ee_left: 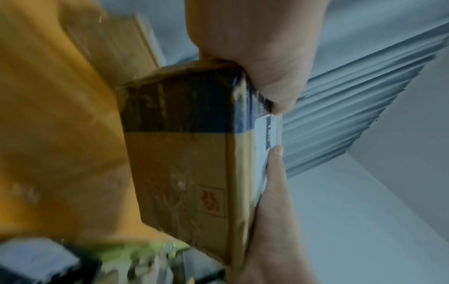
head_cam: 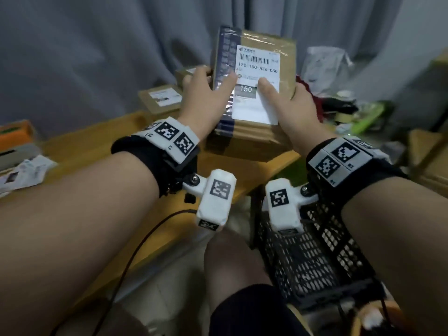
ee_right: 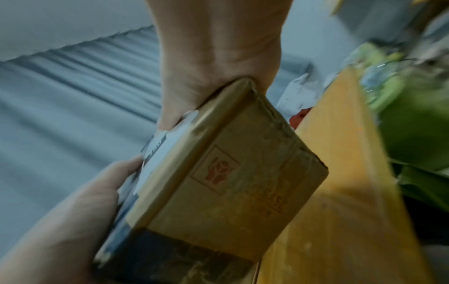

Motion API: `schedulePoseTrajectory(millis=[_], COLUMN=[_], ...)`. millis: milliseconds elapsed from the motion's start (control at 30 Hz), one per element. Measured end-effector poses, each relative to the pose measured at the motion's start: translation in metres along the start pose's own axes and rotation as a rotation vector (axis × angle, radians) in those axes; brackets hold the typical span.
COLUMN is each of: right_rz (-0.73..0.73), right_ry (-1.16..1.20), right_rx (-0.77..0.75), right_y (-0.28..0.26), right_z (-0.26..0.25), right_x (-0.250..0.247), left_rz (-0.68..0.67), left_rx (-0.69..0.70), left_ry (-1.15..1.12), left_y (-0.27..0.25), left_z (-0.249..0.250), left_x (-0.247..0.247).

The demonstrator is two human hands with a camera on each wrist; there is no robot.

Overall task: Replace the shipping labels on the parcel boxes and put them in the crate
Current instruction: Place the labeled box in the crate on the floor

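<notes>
Evidently to press its white shipping label (head_cam: 257, 83) flat, the left hand (head_cam: 206, 93) and right hand (head_cam: 288, 103) clasp the parcel box (head_cam: 254, 93) at twelve o'clock, thumbs on the label, above the black crate (head_cam: 315, 258) at five o'clock.

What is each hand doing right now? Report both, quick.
Left hand: grips the parcel box, thumb on its label.
Right hand: grips the same box, thumb on the label.
</notes>
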State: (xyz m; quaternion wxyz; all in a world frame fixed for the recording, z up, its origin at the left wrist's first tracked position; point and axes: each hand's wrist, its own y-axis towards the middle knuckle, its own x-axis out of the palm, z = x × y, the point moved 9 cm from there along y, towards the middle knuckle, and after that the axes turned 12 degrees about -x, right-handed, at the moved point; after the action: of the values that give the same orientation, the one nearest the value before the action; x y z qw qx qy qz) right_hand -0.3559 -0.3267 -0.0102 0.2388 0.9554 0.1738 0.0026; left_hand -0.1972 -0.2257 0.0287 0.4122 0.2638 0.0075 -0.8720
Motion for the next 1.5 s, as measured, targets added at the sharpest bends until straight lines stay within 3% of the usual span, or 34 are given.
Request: schedulePoseTrajectory(millis=[200, 367, 567, 733, 833, 900, 1033, 1167, 1233, 1333, 1400, 1500], right_rz=[0.252, 0.453, 0.493, 0.33, 0.197, 0.109, 0.026, -0.101, -0.044, 0.015, -0.001, -0.085], right_ry=[0.068, 0.065, -0.099, -0.206, -0.285, -0.286, -0.017, 0.08, 0.081, 0.035, -0.022, -0.197], right_rx=[0.043, 0.144, 0.339, 0.54, 0.637, 0.682, 0.783, 0.853, 0.847, 0.865, 0.899, 0.962], right_y=[-0.034, -0.067, -0.118, -0.136, -0.13, -0.126, -0.127, -0.141, -0.144, -0.146, -0.148, -0.151], right_z=[0.055, 0.13, 0.219, 0.311, 0.376, 0.418, 0.461, 0.502, 0.525, 0.562, 0.59, 0.636], right_x=[-0.113, -0.203, -0.263, -0.262, -0.245, -0.232, -0.208, -0.186, -0.183, -0.183, -0.181, -0.173], left_rz=[-0.178, -0.333, -0.508, -0.666, -0.777, -0.76, -0.658, -0.619, -0.639, -0.781, -0.816, -0.664], left_rx=[0.111, 0.191, 0.184, -0.064, -0.277, -0.433, -0.567, -0.65, -0.65, -0.661, -0.612, -0.442], left_ry=[0.044, 0.136, 0.249, 0.365, 0.188, 0.177, 0.239, 0.3, 0.395, 0.585, 0.66, 0.708], left_y=[-0.029, -0.071, -0.107, -0.101, -0.09, -0.076, -0.047, -0.036, -0.032, -0.029, -0.022, 0.005], left_z=[0.031, 0.042, -0.016, -0.125, -0.186, -0.234, -0.303, -0.34, -0.355, -0.381, -0.386, -0.381], left_x=[0.128, 0.244, 0.354, 0.417, 0.445, 0.46, 0.48, 0.5, 0.513, 0.535, 0.544, 0.54])
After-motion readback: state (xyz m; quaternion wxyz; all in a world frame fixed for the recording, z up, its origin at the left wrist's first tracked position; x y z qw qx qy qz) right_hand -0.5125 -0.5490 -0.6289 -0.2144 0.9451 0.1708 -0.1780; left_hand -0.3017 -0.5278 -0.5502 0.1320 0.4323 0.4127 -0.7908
